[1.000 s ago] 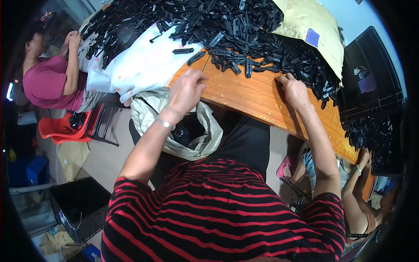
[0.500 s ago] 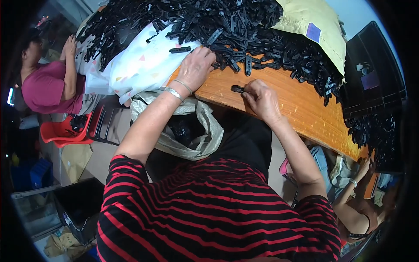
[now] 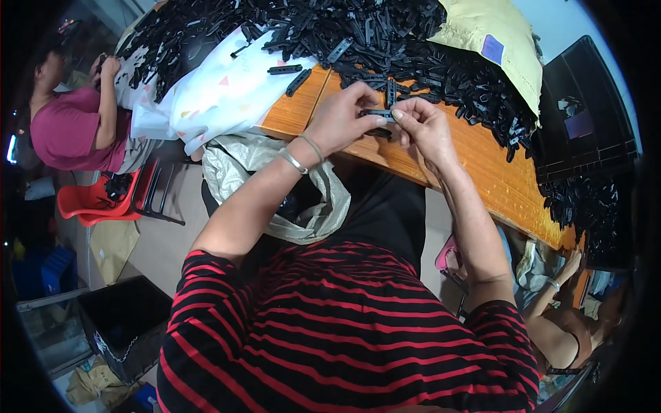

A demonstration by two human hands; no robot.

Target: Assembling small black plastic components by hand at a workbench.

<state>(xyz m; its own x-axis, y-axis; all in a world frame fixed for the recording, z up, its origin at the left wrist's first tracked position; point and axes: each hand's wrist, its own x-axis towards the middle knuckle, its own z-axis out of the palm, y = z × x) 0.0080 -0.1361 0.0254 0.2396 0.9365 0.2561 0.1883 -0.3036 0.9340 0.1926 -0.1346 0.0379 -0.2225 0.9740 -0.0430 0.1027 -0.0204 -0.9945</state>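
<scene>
My left hand (image 3: 342, 118) and my right hand (image 3: 427, 129) meet above the near edge of the wooden table (image 3: 482, 182). Between their fingertips is a narrow black plastic piece (image 3: 377, 113), pinched from both ends. Just under it a second dark part (image 3: 378, 132) shows; I cannot tell whether it is held or lies on the wood. Beyond my hands spreads a large heap of similar black plastic pieces (image 3: 323, 34). One loose piece (image 3: 298, 82) rests left of my left hand, near the white patterned sheet (image 3: 220, 86).
An open woven sack (image 3: 330, 220) hangs below the table edge by my lap. A yellow sack (image 3: 492, 41) stands at the far right. Co-workers sit at left, in a maroon shirt (image 3: 65, 134), and at lower right (image 3: 561, 330). A red chair (image 3: 96, 199) and black crate (image 3: 127, 327) stand left.
My left hand has left the heap's edge and moved right to meet my right hand, which has shifted slightly away from me. Another loose piece now shows beside the white sheet.
</scene>
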